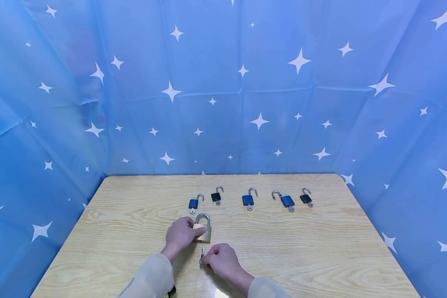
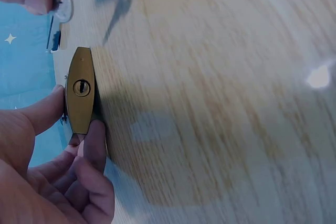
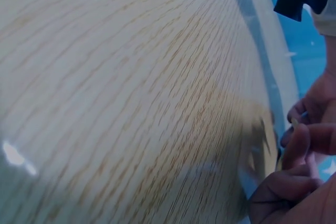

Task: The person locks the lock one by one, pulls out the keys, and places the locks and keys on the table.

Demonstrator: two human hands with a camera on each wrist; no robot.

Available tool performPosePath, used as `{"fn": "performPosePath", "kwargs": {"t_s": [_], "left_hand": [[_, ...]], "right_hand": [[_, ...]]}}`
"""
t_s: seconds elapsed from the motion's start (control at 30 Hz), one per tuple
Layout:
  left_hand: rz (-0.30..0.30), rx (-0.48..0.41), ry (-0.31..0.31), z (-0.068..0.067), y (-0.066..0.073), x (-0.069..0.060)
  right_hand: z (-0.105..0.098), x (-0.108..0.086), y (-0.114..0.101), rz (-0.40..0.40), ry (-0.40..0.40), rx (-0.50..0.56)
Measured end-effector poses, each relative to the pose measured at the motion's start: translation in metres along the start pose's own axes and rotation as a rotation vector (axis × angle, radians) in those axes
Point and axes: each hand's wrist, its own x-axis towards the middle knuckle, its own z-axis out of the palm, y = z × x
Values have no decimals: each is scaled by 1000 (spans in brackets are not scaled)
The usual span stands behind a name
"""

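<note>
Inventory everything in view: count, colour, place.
Large padlock: one, brass, in the left hand
Loose key: at least one, silver, in the right hand
Blue padlocks: three, blue, back row
Black padlocks: two, black, same row
Small keys: five, silver, one per back-row padlock
Table: one, pale wood, below
Curtain: one, starry blue, around the table
Unclear item: at least one, black-yellow, by left sleeve
Sleeves: two, pale, forearms
Hands: two, bare, over table

Left hand (image 1: 180, 235) covers the left part of the padlock (image 1: 205, 236); its shackle (image 1: 203, 215) is hidden in the left wrist view. Right hand (image 1: 223, 260) partly covers the key (image 1: 203, 251), whose cuts are too small to tell. Lettering (image 1: 126, 286) on the left sleeve (image 1: 152, 273) is illegible. A dark object (image 1: 172, 292), partly behind that sleeve and cut off by the head view's bottom edge, is unidentifiable.
</note>
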Motion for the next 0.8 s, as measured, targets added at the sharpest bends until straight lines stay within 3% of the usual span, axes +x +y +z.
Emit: {"fn": "performPosePath", "kwargs": {"t_s": [0.27, 0.63, 0.8], "left_hand": [[3, 81, 32, -3, 0, -2], [14, 55, 28, -6, -4, -2], [-6, 22, 31, -15, -4, -1]], "right_hand": [[4, 0, -2, 3, -6, 15], [10, 1, -5, 3, 14, -30], [10, 3, -7, -7, 30, -129]]}}
